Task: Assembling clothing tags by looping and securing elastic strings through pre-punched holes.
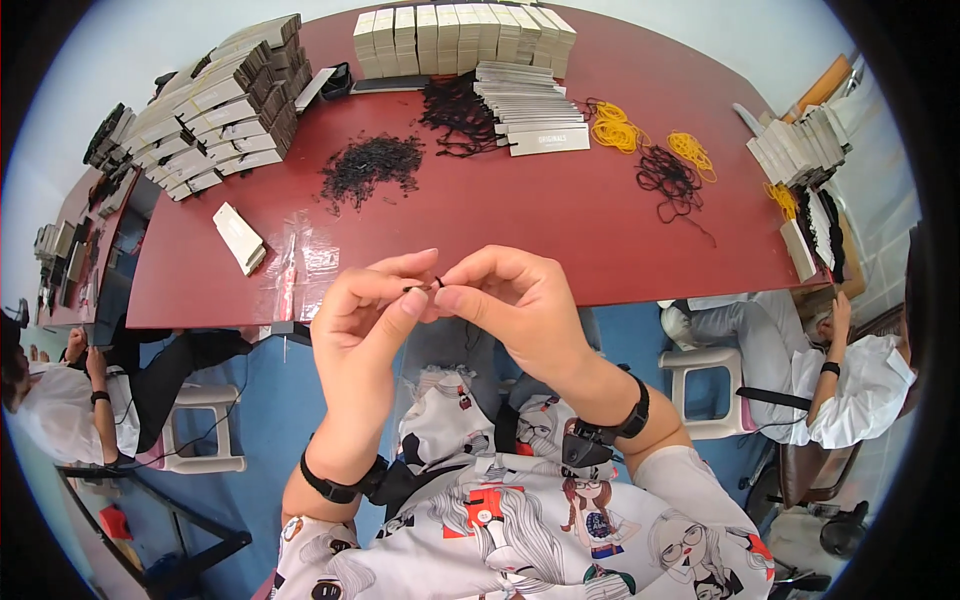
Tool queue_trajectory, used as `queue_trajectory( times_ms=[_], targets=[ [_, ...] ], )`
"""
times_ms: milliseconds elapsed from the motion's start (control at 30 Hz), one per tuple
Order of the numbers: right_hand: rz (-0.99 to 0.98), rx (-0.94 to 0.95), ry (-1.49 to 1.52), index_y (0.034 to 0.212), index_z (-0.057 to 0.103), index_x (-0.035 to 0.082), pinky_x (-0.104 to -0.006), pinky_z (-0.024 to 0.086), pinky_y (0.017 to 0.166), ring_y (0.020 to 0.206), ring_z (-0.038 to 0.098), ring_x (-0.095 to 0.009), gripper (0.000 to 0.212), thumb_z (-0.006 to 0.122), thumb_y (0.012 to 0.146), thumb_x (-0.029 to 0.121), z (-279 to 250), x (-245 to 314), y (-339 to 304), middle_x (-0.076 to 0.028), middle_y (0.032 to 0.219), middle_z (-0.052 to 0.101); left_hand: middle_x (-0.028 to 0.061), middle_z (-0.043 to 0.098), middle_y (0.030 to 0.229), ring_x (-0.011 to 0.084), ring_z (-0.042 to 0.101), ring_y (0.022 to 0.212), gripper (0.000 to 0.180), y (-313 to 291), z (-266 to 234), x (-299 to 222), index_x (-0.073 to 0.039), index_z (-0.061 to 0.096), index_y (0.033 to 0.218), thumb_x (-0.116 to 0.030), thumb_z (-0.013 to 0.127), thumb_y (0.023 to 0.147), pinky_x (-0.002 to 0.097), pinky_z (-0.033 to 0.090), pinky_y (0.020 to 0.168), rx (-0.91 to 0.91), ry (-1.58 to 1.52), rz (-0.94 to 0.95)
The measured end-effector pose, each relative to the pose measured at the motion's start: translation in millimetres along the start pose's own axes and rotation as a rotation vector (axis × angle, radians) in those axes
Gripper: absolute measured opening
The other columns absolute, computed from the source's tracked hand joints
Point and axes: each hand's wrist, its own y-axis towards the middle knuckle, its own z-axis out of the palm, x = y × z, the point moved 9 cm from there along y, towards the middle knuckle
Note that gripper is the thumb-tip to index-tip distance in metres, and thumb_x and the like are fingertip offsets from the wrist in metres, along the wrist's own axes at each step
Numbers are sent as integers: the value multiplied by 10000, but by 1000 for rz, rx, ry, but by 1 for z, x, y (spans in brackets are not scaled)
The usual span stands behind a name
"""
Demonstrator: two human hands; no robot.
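Observation:
My left hand [362, 318] and my right hand [528, 312] meet just over the table's near edge. Each is closed in a pinch of thumb and forefinger. Between the fingertips shows a short piece of black cord [439, 283], mostly covered by them. A small dark tip sticks out by my left thumb; whether it belongs to the cord I cannot tell. Beyond my hands lies a loose heap of small black pins or clips [372, 168]. Farther back, black cords [458, 115] trail from a fanned row of pale card tags [535, 110].
Tall stacks of cards [235, 110] stand at the back left, and a row of card bundles [465, 38] at the back. A few tags [240, 238] lie near left. Yellow cords [617, 128] and loose black cords [668, 182] lie right. Seated people flank the red table [500, 210].

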Motion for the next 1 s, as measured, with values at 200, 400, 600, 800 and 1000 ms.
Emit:
queue_trajectory(
  times_ms=[200, 400, 600, 800, 1000],
  targets=[
    [-53, -38, 200, 901, 569, -55, -249, 511, 736, 806, 603, -120, 105, 580, 845, 33, 3, -5, 3, -81, 835, 612, 150, 594, 1022, 150, 590, 852, 68, 2, 2, 5, -4, 554, 872, 12, 588, 815, 272, 491, 751, 8, -51, 5],
    [-96, -12, -44, 871, 570, -35, -237, 494, 712, 772, 587, -90, 87, 588, 823, 36, -2, -2, 2, -58, 832, 608, 64, 560, 834, 114, 576, 745, 97, 0, -2, -16, 20, 594, 864, 51, 606, 772, 220, 466, 650, 71, 522, 115],
    [-113, -78, -486, 804, 599, 2, -242, 505, 672, 709, 588, -98, 83, 637, 757, 59, -6, 11, -2, -54, 735, 601, 62, 580, 805, 104, 558, 669, 84, 1, -15, -22, -3, 630, 812, 39, 641, 741, 212, 453, 605, -43, 670, 120],
    [-177, -20, -559, 809, 587, -27, -217, 504, 665, 720, 580, -69, 70, 634, 766, 1, 5, 15, -3, -39, 775, 592, 76, 593, 812, 123, 572, 677, 109, -3, -3, -28, -5, 634, 820, 31, 673, 725, 225, 464, 592, -17, 733, 207],
    [-135, -39, -550, 802, 587, -20, -220, 504, 663, 712, 578, -64, 67, 637, 773, 13, 2, 13, -2, -35, 755, 599, 70, 582, 808, 120, 534, 689, 110, -7, 7, -35, 7, 617, 798, 56, 658, 707, 218, 430, 599, 1, 896, 317]
  ],
)
